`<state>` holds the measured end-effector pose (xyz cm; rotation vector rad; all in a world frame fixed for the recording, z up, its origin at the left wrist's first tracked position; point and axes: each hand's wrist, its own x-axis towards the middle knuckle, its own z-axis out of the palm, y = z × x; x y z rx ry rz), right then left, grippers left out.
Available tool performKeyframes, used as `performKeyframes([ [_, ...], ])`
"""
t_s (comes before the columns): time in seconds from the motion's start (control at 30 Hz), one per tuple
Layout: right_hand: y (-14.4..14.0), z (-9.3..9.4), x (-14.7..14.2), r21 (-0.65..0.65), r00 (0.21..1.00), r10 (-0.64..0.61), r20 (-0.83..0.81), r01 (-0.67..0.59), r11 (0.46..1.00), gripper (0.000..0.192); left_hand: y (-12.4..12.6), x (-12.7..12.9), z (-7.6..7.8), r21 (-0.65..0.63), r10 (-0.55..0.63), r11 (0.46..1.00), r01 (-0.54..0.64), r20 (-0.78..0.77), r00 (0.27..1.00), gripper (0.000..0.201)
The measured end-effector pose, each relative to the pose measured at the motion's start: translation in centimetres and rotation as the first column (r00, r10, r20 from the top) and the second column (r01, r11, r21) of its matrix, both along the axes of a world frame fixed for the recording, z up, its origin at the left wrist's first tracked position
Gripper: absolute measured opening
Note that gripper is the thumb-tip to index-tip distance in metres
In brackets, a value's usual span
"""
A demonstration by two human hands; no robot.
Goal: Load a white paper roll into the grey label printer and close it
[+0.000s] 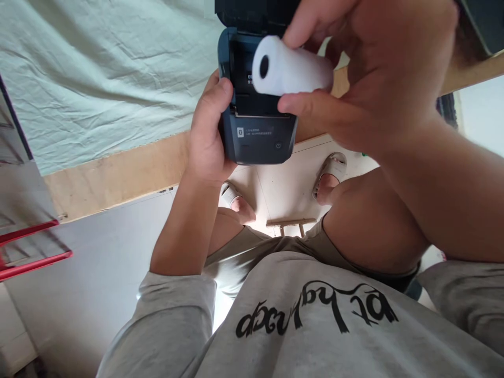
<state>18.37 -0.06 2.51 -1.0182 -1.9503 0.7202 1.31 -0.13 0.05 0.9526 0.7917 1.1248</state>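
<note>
My left hand [210,126] is wrapped round the left side of a dark blue portable thermal printer [258,142], its thumb on the edge. The printer's black lid [252,16] is raised, so the paper compartment [242,63] lies exposed. Between the thumb and fingers of my right hand [378,79] is a white paper roll [293,68], its hollow core turned to the left. That roll is held over the right part of the compartment and covers some of it. Whether it touches the printer I cannot tell.
A pale green cloth [118,79] covers the surface ahead, which has a wooden edge [118,168]. Red bars [35,260] stand at the left. Below are my slippered feet [326,181] and a small wooden stool [291,222]. A dark object [480,26] sits at upper right.
</note>
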Motion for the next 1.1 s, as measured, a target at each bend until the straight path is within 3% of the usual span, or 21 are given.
performKeyframes([
  [0.07,0.3,0.1,-0.7,0.178,0.978,-0.061,0.198,0.025,0.984,0.050,0.0,-0.1,-0.1,-0.004,0.022,1.000,-0.022,0.002,1.000,0.020],
  [0.13,0.7,0.1,-1.2,0.260,0.921,-0.165,0.354,0.073,0.963,0.051,0.0,-0.3,-0.2,-0.015,0.028,0.999,-0.028,0.003,1.000,0.019],
  [0.3,1.5,-0.2,-2.0,0.218,0.849,-0.250,0.465,0.164,0.962,0.048,0.0,-1.0,-0.5,0.003,0.003,1.000,-0.003,0.005,1.000,0.025],
  [0.53,1.6,-0.4,-1.6,0.296,0.893,-0.221,0.392,0.105,0.949,0.039,0.1,-1.0,-0.4,-0.001,-0.019,1.000,0.019,-0.019,1.000,0.020],
  [0.77,1.4,-0.2,-2.0,0.250,0.905,-0.164,0.393,0.066,0.966,0.023,-0.1,-0.9,-0.3,0.002,0.002,1.000,-0.002,-0.064,0.998,0.021],
  [0.97,0.1,-0.2,-2.2,0.237,0.892,-0.063,0.448,-0.050,0.970,0.026,0.0,-1.3,-0.7,0.110,-0.014,0.994,0.022,-0.075,0.997,0.022],
  [1.1,-0.3,-0.5,-1.5,0.278,0.903,0.014,0.430,-0.147,0.949,0.024,0.4,-1.8,-1.5,0.197,-0.064,0.977,0.082,-0.099,0.993,0.056],
])
